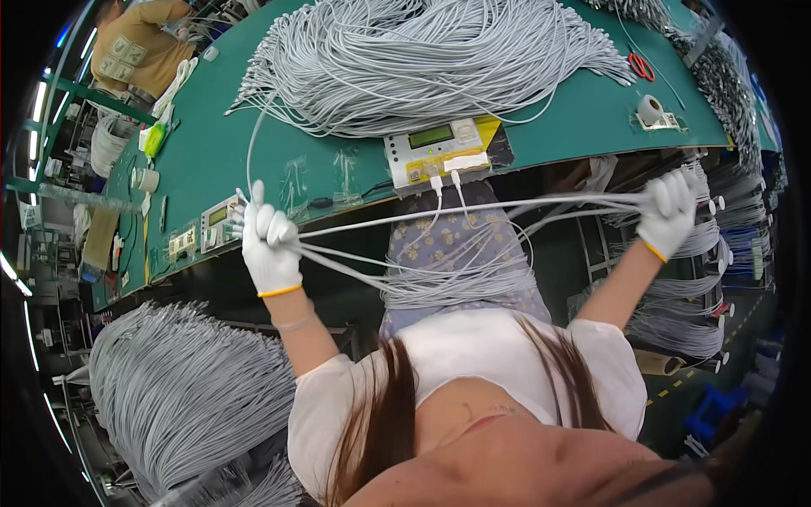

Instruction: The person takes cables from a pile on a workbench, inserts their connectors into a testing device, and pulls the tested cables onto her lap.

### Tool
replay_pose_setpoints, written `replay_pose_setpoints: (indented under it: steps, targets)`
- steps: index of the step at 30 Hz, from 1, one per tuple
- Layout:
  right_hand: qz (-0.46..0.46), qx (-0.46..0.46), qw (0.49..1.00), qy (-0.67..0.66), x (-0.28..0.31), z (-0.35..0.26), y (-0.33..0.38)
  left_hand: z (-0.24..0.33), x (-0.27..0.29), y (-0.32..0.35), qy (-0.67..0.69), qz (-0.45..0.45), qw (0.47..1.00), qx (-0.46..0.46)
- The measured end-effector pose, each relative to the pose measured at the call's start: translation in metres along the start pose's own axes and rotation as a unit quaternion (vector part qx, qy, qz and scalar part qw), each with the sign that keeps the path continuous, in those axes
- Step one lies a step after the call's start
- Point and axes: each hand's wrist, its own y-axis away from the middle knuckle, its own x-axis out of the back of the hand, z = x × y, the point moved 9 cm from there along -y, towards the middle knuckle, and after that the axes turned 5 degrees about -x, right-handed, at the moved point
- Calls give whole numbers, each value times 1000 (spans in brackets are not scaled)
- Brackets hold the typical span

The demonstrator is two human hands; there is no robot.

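Note:
My left hand, in a white glove with an orange cuff, is closed around several pale grey cables. One cable end stands up above its fingers toward the big pile. My right hand, gloved alike and slightly blurred, grips the other side of the strands far to the right. Between both hands the cables stretch nearly straight, with slacker strands below them. More loops of cable lie across my lap on a patterned purple cloth. At the table edge ahead sits a grey tester with two white plugs in its front.
A large heap of grey cables covers the green table. Red-handled scissors and a tape roll lie at right. Another cable bundle hangs at lower left; cables fill a rack at right. A person stands at far left.

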Motion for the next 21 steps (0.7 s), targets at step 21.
replay_pose_setpoints:
  steps: [21]
  targets:
    - [66,-210,976,-4,-44,199,-28,-137,-123,53,-299,-213,930,20]
